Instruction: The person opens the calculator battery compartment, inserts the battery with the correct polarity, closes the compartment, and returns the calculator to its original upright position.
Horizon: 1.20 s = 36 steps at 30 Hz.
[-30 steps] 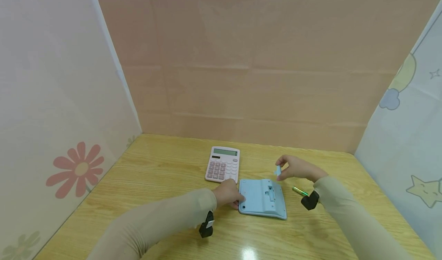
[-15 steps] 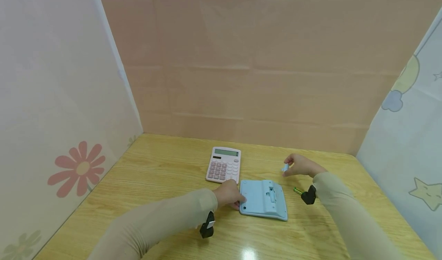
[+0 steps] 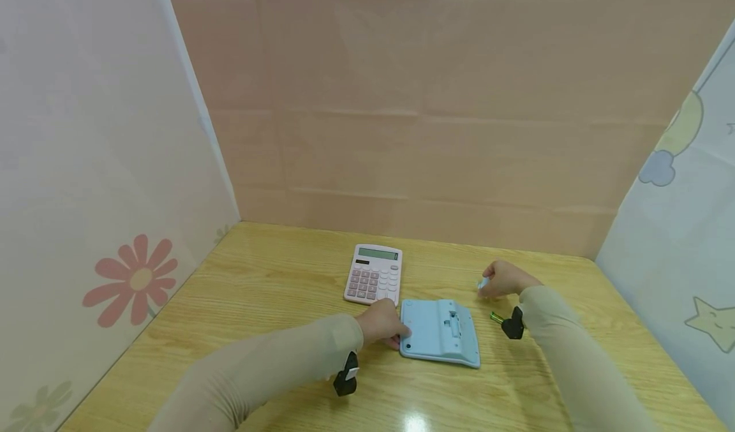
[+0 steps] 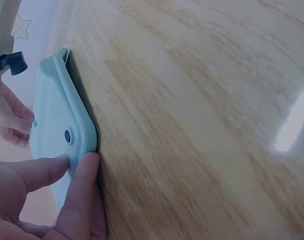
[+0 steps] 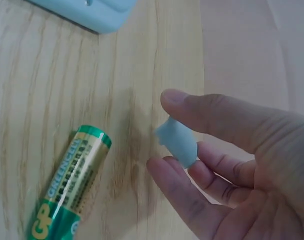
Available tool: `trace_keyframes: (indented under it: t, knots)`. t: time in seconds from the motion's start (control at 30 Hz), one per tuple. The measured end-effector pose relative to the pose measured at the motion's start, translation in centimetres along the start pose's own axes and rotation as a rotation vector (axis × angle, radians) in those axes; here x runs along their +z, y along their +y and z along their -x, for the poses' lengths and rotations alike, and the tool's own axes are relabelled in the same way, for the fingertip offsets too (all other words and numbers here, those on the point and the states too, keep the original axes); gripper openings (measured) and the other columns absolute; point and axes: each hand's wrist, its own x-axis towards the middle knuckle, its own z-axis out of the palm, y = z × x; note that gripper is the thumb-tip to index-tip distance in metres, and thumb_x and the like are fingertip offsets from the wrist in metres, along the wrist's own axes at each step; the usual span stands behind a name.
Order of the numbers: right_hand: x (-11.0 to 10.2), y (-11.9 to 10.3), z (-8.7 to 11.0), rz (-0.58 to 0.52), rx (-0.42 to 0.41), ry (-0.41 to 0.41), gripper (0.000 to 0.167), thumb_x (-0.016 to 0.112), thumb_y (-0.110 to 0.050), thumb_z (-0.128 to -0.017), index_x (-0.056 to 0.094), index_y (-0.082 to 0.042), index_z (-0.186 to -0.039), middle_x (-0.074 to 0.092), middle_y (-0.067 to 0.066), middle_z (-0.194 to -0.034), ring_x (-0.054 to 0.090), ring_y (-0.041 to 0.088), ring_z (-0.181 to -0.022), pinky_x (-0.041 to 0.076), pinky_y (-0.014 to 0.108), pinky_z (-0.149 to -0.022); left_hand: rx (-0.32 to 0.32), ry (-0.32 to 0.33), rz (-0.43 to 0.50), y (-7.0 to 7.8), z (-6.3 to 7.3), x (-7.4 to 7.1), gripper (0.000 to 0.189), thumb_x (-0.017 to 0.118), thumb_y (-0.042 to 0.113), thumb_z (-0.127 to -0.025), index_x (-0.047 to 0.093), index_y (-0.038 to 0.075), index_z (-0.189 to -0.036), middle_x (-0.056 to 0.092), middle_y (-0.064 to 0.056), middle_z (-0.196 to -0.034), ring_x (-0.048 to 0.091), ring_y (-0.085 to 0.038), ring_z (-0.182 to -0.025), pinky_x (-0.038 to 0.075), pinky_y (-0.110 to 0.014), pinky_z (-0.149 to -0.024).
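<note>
A light blue calculator [image 3: 425,327] lies face down on the table, its battery compartment [image 3: 455,325] uncovered. My left hand [image 3: 380,320] pinches its left edge; the left wrist view shows the thumb [image 4: 46,172] on the back, near a round black foot. Beyond the calculator's right side, my right hand [image 3: 503,279] holds a small light blue battery cover [image 5: 179,142] between thumb and fingers, just above the table. A green and gold battery [image 5: 71,185] lies near that hand, partly hidden in the head view by the black wrist camera.
A pink calculator [image 3: 373,277] lies face up behind my left hand, its display showing. The wooden table [image 3: 275,272] meets a plain backdrop at the rear. Patterned panels [image 3: 132,164] stand at both sides.
My right hand has carried the battery cover to the right, away from the blue calculator, and lowered it toward the table. The left hand keeps its grip on the calculator.
</note>
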Motion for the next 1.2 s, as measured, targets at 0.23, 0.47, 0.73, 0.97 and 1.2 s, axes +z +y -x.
trace_keyframes:
  t: [0.23,0.47,0.73,0.97,1.2]
  knots:
    - [0.21,-0.08,-0.02,-0.019,0.033,0.004,0.055,0.077,-0.011,-0.082,0.045,0.015,-0.118,0.058,0.016,-0.096,0.063,0.017,-0.071,0.056,0.031,-0.070,-0.003,-0.001,-0.004,0.14,0.06,0.05,0.022,0.075,0.008,-0.083,0.059,0.000,-0.070,0.066,-0.010,-0.063,0.067,-0.015,-0.052,0.056,-0.021,-0.051]
    - [0.30,-0.02,-0.03,-0.020,0.046,0.007,0.054,0.078,-0.011,-0.081,0.047,0.015,-0.116,0.056,0.018,-0.101,0.063,0.015,-0.073,0.057,0.031,-0.072,-0.011,0.000,0.018,0.15,-0.10,0.11,0.022,0.075,0.007,-0.082,0.058,0.000,-0.072,0.065,-0.010,-0.064,0.066,-0.014,-0.051,0.056,-0.021,-0.051]
    - [0.35,0.22,-0.36,-0.010,0.055,0.005,0.052,0.079,-0.013,-0.080,0.048,0.013,-0.114,0.057,0.017,-0.101,0.062,0.015,-0.073,0.055,0.031,-0.073,-0.016,0.003,0.031,0.09,-0.10,0.14,0.022,0.076,0.007,-0.082,0.057,0.000,-0.075,0.065,-0.010,-0.065,0.066,-0.014,-0.052,0.057,-0.022,-0.051]
    - [0.45,0.24,-0.37,0.007,0.057,0.000,0.055,0.079,-0.015,-0.080,0.049,0.014,-0.116,0.056,0.020,-0.106,0.062,0.016,-0.078,0.055,0.034,-0.077,-0.017,-0.003,0.032,-0.06,-0.21,0.14,0.022,0.076,0.008,-0.082,0.056,0.001,-0.076,0.065,-0.010,-0.065,0.066,-0.014,-0.052,0.057,-0.022,-0.051]
    - [0.62,0.52,-0.44,0.005,0.062,0.005,0.053,0.080,-0.015,-0.080,0.051,0.013,-0.114,0.057,0.019,-0.105,0.062,0.017,-0.079,0.055,0.036,-0.079,-0.010,0.007,0.027,-0.07,-0.14,0.19,0.022,0.076,0.007,-0.082,0.058,0.000,-0.073,0.065,-0.010,-0.063,0.066,-0.015,-0.051,0.057,-0.022,-0.051]
